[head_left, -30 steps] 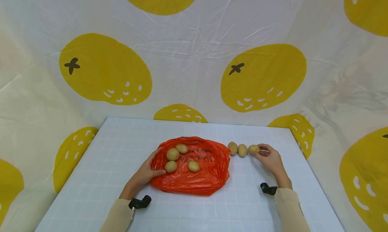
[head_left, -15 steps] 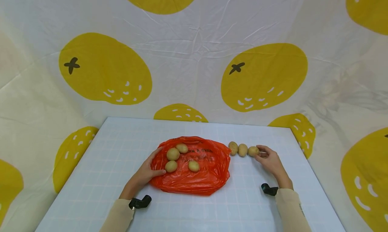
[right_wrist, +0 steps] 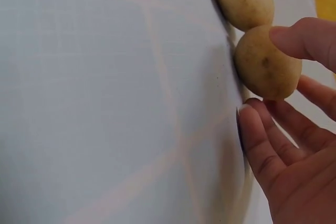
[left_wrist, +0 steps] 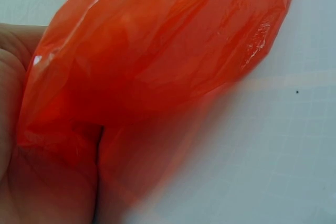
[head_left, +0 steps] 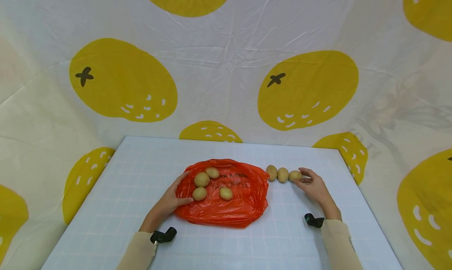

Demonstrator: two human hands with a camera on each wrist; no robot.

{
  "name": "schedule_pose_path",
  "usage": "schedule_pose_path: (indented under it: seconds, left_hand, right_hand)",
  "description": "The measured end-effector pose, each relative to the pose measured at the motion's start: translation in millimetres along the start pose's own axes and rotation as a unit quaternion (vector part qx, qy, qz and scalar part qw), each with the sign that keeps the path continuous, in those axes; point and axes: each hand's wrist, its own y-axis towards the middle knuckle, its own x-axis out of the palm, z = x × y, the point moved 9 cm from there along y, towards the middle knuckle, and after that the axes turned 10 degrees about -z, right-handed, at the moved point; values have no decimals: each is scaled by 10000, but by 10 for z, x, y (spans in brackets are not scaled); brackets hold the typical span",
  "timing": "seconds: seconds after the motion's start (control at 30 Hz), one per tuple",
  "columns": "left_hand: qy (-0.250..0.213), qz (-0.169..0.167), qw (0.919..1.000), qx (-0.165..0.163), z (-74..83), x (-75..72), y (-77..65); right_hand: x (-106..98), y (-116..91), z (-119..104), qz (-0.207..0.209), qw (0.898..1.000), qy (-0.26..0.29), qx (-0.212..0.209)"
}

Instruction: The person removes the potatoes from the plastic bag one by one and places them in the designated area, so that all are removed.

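A red plastic bag (head_left: 243, 207) with dark print lies on the table, its mouth spread. Several potatoes (head_left: 226, 193) sit on or in it, mostly toward its left side. My left hand (head_left: 168, 201) holds the bag's left side, thumb along the front; in the left wrist view red film (left_wrist: 157, 45) lies against the palm. To the right of the bag, three potatoes stand in a row. My right hand (head_left: 316, 187) holds the rightmost potato (head_left: 294, 176) between thumb and fingers. In the right wrist view this potato (right_wrist: 265, 69) touches the neighbouring potato (right_wrist: 244, 1).
The pale table (head_left: 116, 207) has a faint grid pattern. Behind it rises a whitish cloth (head_left: 219, 85) printed with large yellow fruit. A dark wrist camera (head_left: 164, 236) sits on the left wrist and another wrist camera (head_left: 313, 220) on the right.
The rightmost potato has shifted very slightly left, closer to its neighbour, and my right thumb has slid a little left on it. My left hand and the bag stay in place.
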Motion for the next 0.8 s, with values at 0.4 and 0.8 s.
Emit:
schedule_pose_path:
  seconds: [0.4, 0.8]
  left_hand:
    - [2, 22, 10000, -29, 5, -2, -2]
    - [40, 30, 9999, -116, -18, -1, 0]
  right_hand:
    - [-1, -28, -59, -114, 9998, -147, 0]
    - [-22, -128, -311, -171, 9981, -581, -137]
